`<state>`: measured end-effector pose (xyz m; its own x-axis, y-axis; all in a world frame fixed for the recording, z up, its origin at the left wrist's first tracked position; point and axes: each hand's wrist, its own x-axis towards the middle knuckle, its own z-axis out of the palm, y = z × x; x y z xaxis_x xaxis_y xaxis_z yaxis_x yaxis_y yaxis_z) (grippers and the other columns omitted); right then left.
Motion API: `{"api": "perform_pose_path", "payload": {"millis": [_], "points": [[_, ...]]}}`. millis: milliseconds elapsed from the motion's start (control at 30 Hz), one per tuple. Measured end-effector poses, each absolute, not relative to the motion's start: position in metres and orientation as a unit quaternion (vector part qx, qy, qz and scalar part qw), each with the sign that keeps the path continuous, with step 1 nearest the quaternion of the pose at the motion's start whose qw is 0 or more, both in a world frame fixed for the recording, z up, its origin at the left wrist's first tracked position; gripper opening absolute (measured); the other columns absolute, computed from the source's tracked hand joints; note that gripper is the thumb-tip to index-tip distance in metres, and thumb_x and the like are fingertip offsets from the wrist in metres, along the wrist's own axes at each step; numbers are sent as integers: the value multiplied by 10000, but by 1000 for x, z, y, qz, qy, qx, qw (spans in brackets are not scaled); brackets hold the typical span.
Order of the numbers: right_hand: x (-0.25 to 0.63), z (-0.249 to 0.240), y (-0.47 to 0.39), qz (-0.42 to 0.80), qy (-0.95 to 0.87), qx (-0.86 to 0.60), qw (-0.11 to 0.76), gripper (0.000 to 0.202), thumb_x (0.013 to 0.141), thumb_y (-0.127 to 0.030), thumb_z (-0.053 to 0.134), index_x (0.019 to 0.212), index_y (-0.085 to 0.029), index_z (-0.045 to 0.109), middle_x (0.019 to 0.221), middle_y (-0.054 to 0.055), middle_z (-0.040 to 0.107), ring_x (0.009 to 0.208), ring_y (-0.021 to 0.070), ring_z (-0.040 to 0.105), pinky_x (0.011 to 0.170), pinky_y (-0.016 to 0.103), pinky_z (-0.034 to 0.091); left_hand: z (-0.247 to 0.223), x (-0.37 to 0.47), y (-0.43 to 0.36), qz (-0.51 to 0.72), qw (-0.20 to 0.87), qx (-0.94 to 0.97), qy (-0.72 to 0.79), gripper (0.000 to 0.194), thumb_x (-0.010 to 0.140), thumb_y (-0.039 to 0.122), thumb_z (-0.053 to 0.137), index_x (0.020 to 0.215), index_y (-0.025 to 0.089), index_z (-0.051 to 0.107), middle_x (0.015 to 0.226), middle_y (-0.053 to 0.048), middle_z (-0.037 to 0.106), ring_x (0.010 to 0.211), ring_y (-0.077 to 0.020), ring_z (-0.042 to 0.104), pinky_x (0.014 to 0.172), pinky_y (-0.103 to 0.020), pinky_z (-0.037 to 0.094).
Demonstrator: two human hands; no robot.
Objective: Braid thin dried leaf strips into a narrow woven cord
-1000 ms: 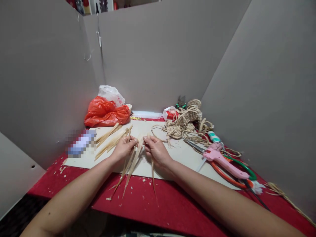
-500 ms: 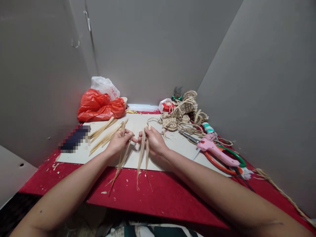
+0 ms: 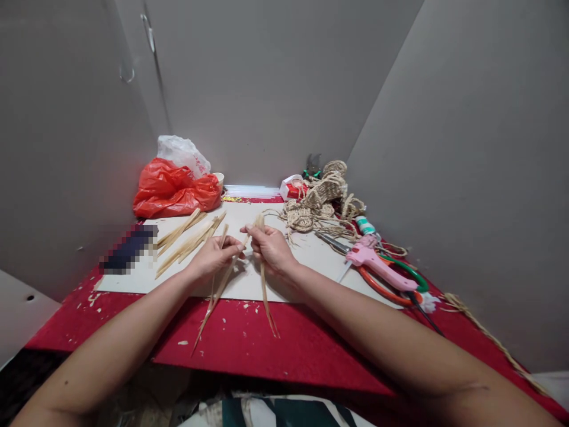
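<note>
Long pale straw-like strips (image 3: 219, 292) hang from my left hand (image 3: 216, 256), which is closed on them over the white board. My right hand (image 3: 272, 249), beside it, pinches more flat strips (image 3: 265, 296); their upper ends stick up above the fingers and their thin tips reach down over the red cloth. The fingertips of both hands are close together, and one strip seems to run between them. Left of my hands, several loose strips (image 3: 178, 254) lie in bundles on the white board (image 3: 128, 283).
A red plastic bag (image 3: 171, 190) and a paper cup (image 3: 219, 179) stand at the back left. At the right lie braided cord pieces (image 3: 326, 196), a pink glue gun (image 3: 380, 265), scissors (image 3: 368, 283) and a spool (image 3: 364, 225). Grey walls (image 3: 267, 89) enclose the red-covered table (image 3: 249, 350).
My right hand has gathered its strips closer together and its fingertips have moved toward my left hand. The left hand still holds its strips. The view has shifted slightly.
</note>
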<state>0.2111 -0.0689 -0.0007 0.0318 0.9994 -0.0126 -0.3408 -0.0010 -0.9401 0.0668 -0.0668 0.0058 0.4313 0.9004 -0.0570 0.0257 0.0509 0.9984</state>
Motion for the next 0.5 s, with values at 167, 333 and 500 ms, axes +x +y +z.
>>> {"api": "perform_pose_path", "payload": {"millis": [167, 333, 500], "points": [[207, -4, -70, 530, -519, -399, 539, 343, 648, -447, 723, 599, -123, 622, 510, -12, 529, 453, 68, 419, 438, 211, 306, 3, 70, -70, 331, 604, 608, 394, 160, 676, 235, 687, 691, 165, 543, 461, 83, 380, 392, -35, 257, 414, -219, 154], [208, 1, -70, 503, -544, -407, 535, 298, 670, -407, 701, 596, -132, 614, 581, 15, 594, 518, 100, 487, 506, 234, 371, 7, 72, -74, 318, 594, 619, 403, 198, 661, 239, 712, 712, 155, 540, 499, 69, 445, 403, -43, 348, 409, -205, 233], [218, 4, -66, 463, -523, -441, 563, 351, 668, -413, 697, 522, -168, 492, 441, -58, 404, 435, 63, 325, 440, 220, 251, 13, 62, -67, 382, 621, 565, 385, 347, 665, 409, 751, 779, 142, 562, 749, -14, 626, 556, -102, 588, 503, -232, 446]]}}
